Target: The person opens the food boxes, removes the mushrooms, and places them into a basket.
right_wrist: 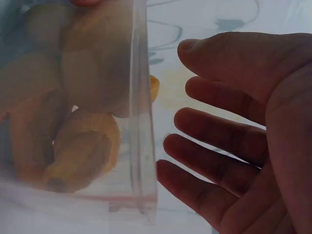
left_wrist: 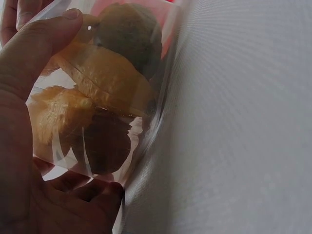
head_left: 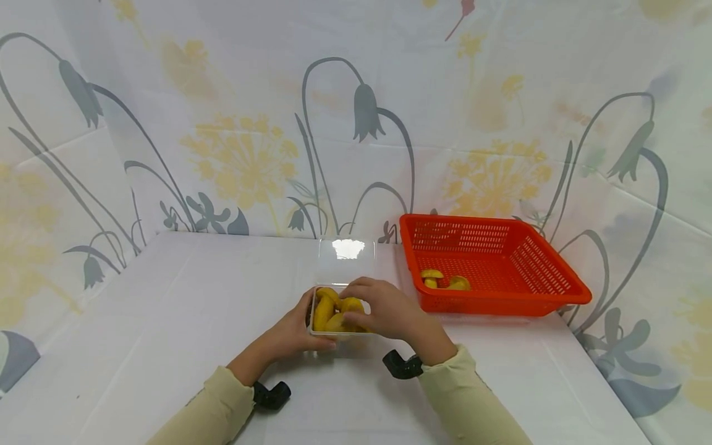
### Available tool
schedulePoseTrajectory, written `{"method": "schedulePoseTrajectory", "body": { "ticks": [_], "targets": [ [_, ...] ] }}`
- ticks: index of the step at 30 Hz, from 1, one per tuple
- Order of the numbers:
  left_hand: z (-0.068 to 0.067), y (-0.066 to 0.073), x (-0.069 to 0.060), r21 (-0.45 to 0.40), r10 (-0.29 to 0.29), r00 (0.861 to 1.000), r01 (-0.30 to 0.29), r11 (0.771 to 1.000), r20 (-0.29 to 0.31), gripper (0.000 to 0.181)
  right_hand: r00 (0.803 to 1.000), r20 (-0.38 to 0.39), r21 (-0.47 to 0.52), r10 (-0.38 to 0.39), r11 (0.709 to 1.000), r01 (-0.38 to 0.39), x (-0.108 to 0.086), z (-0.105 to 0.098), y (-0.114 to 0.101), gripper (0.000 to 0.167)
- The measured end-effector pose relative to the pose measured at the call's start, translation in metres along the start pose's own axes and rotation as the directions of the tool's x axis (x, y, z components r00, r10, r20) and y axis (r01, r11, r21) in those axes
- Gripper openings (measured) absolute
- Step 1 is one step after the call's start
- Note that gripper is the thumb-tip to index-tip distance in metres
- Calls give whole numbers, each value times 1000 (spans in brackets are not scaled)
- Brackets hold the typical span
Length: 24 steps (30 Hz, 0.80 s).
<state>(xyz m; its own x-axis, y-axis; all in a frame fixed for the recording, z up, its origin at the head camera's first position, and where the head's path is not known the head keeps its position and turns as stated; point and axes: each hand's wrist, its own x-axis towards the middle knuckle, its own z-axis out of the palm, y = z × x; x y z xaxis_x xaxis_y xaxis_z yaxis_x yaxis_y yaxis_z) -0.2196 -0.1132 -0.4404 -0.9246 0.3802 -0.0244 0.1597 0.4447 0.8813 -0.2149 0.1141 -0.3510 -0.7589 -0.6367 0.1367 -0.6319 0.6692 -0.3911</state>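
Mushrooms (head_left: pixel 324 314) part-hid by R hand (head_left: pixel 384 308); red bskt (head_left: pixel 500 303) nr.

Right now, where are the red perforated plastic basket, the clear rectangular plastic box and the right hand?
Red perforated plastic basket (head_left: pixel 497 301), head view: front wall.
Clear rectangular plastic box (head_left: pixel 346 334), head view: front rim.
Right hand (head_left: pixel 389 310), head view: back of hand.

The mushrooms (head_left: pixel 325 313) in the box (head_left: pixel 345 334) are yellow — the box is see-through, and so is its lid (head_left: pixel 330 269), with a bright white shine on it. The basket (head_left: pixel 500 301) is bright orange-red with rows of little holes. The table (head_left: pixel 167 321) is white. The wall cloth (head_left: pixel 267 55) is white too — with grey bell flowers, puffy yellow flowers and a bit of pinkish red up top. The sleeves (head_left: pixel 473 402) are pale yellow-green.
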Motion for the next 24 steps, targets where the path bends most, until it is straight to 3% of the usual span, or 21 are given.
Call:
{"method": "schedulePoseTrajectory", "body": {
  "ticks": [14, 24],
  "targets": [
    [1, 1, -2, 3, -10, 1000, 10, 1000, -5, 118, 998, 67, 26, -11, 1000, 10, 3, 6, -1, 35],
    [2, 1, 0, 35, -23, 1000, 23, 999, -13, 119, 997, 66, 35, -26, 999, 24, 4, 11, -2, 31]
  ]
}}
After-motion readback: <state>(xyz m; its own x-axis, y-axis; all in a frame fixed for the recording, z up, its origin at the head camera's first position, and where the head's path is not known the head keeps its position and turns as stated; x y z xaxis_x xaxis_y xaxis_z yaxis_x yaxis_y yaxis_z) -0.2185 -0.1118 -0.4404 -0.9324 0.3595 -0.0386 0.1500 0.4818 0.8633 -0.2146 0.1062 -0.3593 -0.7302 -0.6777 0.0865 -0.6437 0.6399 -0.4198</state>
